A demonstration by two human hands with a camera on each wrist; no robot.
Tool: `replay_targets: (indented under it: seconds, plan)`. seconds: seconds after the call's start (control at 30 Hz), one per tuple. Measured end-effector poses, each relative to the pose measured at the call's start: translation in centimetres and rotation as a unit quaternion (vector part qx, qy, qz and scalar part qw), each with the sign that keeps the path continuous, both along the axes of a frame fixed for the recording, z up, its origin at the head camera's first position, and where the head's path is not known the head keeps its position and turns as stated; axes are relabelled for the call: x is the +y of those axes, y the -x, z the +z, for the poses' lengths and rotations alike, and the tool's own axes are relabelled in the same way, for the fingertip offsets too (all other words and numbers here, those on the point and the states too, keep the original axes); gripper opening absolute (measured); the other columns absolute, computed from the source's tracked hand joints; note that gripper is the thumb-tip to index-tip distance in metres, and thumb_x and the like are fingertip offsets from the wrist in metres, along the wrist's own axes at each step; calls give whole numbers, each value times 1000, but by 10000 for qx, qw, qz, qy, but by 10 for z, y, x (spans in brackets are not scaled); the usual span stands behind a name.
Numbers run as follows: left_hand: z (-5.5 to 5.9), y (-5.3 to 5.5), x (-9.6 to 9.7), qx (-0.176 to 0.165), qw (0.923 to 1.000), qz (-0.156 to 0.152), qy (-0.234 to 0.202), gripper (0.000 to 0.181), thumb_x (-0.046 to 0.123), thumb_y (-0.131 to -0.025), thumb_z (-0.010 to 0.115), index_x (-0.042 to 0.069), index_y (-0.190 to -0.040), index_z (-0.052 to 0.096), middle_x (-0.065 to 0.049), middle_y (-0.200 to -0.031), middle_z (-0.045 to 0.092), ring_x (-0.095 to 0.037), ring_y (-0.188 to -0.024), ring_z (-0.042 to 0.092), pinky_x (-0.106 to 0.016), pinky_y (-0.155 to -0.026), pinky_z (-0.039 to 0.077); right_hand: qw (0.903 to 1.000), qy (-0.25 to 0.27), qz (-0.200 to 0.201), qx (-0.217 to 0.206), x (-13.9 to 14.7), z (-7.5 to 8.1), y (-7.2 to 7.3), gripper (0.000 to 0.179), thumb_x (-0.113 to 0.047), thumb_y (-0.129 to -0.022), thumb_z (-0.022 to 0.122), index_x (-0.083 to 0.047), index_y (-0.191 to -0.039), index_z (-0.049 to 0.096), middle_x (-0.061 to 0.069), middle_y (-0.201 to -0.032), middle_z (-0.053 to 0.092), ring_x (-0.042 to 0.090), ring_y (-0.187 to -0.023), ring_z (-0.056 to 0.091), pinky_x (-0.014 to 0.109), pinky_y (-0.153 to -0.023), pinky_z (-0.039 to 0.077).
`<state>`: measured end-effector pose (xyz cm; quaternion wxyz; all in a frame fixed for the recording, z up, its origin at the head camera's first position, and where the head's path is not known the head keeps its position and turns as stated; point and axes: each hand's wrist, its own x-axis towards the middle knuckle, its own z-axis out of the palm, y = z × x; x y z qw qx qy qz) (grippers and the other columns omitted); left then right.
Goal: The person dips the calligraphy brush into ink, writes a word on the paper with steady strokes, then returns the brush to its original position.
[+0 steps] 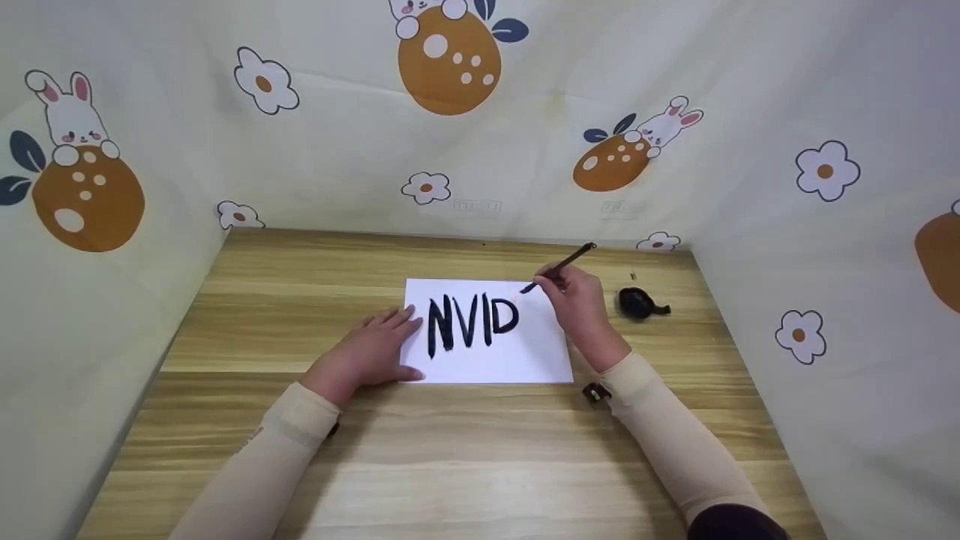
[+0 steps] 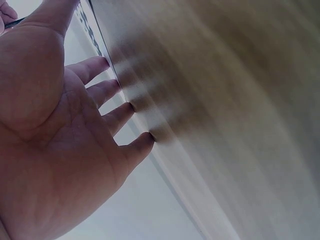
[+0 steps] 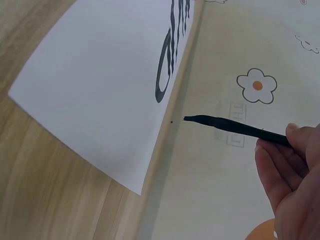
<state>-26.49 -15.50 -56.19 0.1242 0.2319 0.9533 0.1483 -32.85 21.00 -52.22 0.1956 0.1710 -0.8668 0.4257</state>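
Observation:
A white sheet of paper lies on the wooden table, with the black painted letters "NVID" across its left and middle part. My left hand rests on the sheet's left edge, fingers spread and fairly straight; the left wrist view shows its palm and fingertips at the edge. Between thumb and fingers, my right hand pinches a dark paintbrush by its handle. The black brush tip is over the upper right of the paper, just right of the D, in the head view.
A small black dish with a short handle stands right of the paper. Patterned cloth with rabbits and flowers hangs at the table's back and sides. A tiny dark scrap lies behind the dish.

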Motion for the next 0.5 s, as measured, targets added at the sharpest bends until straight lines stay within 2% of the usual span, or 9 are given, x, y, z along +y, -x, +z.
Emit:
replay_targets:
  seconds: [0.2, 0.5]
  plan:
    - [0, 1, 0, 15, 10000, -12, 29, 103, 62, -95, 82, 6, -171, 41, -18, -181, 27, -49, -164, 25, -77, -125, 26, 9999, -140, 36, -55, 3, -6, 6, 7, -9, -101, 82, -2, -103, 83, 10, -100, 83, 25, -93, 80, 40, -84, 66]
    - [-1, 1, 0, 14, 10000, -1, 60, 104, 63, -94, 81, 6, -171, 41, -18, -181, 27, -49, -164, 26, -78, -124, 27, 9991, -320, -124, -261, 2, -12, 9, 6, -9, -100, 83, -3, -102, 83, 10, -100, 83, 27, -93, 81, 44, -86, 65]
